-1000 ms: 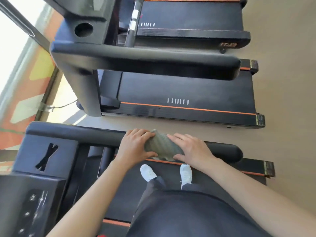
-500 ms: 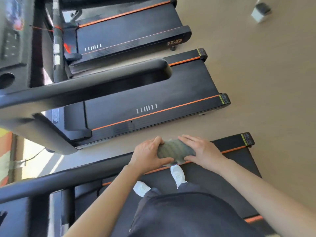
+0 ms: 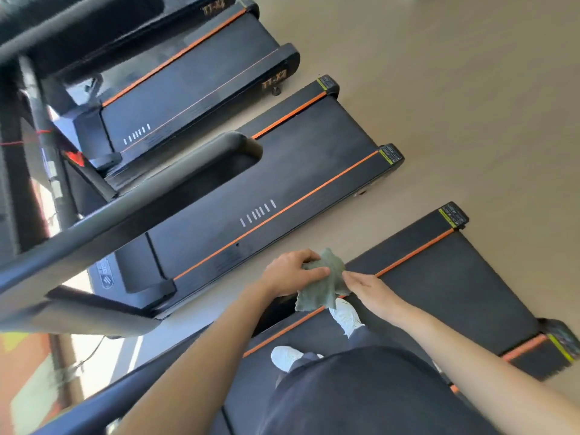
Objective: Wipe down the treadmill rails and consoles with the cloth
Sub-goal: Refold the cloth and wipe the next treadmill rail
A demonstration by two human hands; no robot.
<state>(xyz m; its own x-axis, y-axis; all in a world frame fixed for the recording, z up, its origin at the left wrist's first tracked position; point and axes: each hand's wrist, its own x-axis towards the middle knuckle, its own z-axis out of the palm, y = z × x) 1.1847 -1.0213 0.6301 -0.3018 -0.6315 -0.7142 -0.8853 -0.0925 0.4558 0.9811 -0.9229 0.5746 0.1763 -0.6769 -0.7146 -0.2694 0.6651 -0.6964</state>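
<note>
A grey-green cloth [image 3: 320, 285] hangs loosely between both my hands, above the left edge of the treadmill I stand on. My left hand [image 3: 290, 271] grips its upper part, thumb over the fabric. My right hand [image 3: 368, 288] pinches its right edge. The black left handrail [image 3: 131, 381] of this treadmill runs from lower left toward my left forearm; its end is hidden behind my arm and the cloth. The black belt [image 3: 439, 293] with an orange stripe lies below.
Two more black treadmills stand to the left: the nearer one's handrail [image 3: 150, 199] crosses the upper left, its deck [image 3: 282, 189] beyond. Beige floor [image 3: 455, 89] fills the right. My white shoes [image 3: 346, 315] rest on the belt. A window lies at lower left.
The view has swung right and away from the console. The cloth, earlier bunched flat on the handrail under both hands, now hangs unfolded off the rail between them.
</note>
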